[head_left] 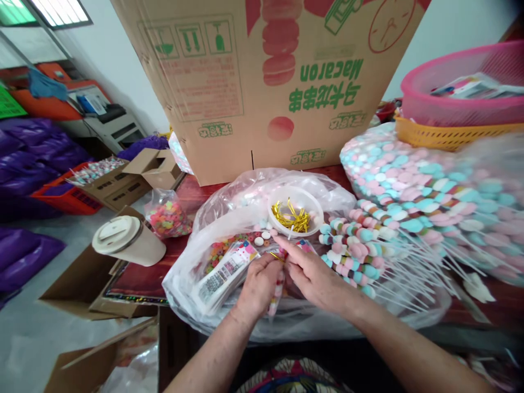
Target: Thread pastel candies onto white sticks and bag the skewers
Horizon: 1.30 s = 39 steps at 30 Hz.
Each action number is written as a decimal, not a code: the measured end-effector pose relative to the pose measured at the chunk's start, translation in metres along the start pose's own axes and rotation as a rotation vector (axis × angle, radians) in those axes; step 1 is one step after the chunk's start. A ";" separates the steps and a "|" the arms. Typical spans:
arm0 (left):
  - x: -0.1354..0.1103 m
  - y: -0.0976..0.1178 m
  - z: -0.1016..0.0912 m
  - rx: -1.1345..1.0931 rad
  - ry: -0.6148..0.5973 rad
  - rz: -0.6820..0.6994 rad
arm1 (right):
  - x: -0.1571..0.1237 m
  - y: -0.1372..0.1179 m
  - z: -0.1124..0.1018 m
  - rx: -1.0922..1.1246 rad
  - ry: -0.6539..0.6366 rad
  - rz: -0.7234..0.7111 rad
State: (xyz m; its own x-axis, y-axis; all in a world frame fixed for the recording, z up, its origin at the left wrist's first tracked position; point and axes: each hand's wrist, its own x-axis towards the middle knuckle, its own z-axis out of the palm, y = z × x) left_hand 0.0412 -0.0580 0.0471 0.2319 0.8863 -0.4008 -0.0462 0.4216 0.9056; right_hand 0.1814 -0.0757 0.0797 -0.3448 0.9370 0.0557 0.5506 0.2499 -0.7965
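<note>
A candy skewer in a clear printed wrapper [277, 295] is held between my two hands, its stick end pointing away from me. My left hand [258, 279] is closed around the wrapper, with a gold twist tie [277, 256] at its fingertips. My right hand [317, 274] pinches the wrapper's neck from the other side, its index finger stretched along the stick. Beyond them stands a white bowl [318, 210] of gold twist ties [295, 219]. A stack of flat printed wrappers [225, 278] lies left of my left hand. Several unwrapped candy skewers [352, 248] lie to the right.
A large carton [262, 120] stands at the back. On the left are a lidded cup [131, 243] and a bag of colourful candies [167, 215]. Bagged pastel candies [388, 169] and a pink basket [450, 106] are at right. Clear plastic sheeting [184, 267] covers the work area.
</note>
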 end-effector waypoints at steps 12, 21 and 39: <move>-0.011 -0.017 -0.008 -0.046 -0.171 0.089 | -0.001 0.009 0.013 -0.197 -0.043 0.063; -0.019 0.008 -0.019 -0.303 -0.480 -0.267 | -0.019 0.008 -0.001 0.054 -0.044 -0.290; -0.018 0.003 0.007 -0.202 0.033 0.047 | -0.022 0.001 -0.005 -0.667 0.400 -0.338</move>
State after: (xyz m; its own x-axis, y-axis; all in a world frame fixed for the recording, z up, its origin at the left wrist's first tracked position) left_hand 0.0438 -0.0742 0.0577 0.1932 0.9104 -0.3659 -0.2513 0.4064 0.8784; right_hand 0.1935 -0.0948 0.0810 -0.3458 0.7703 0.5357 0.8428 0.5059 -0.1835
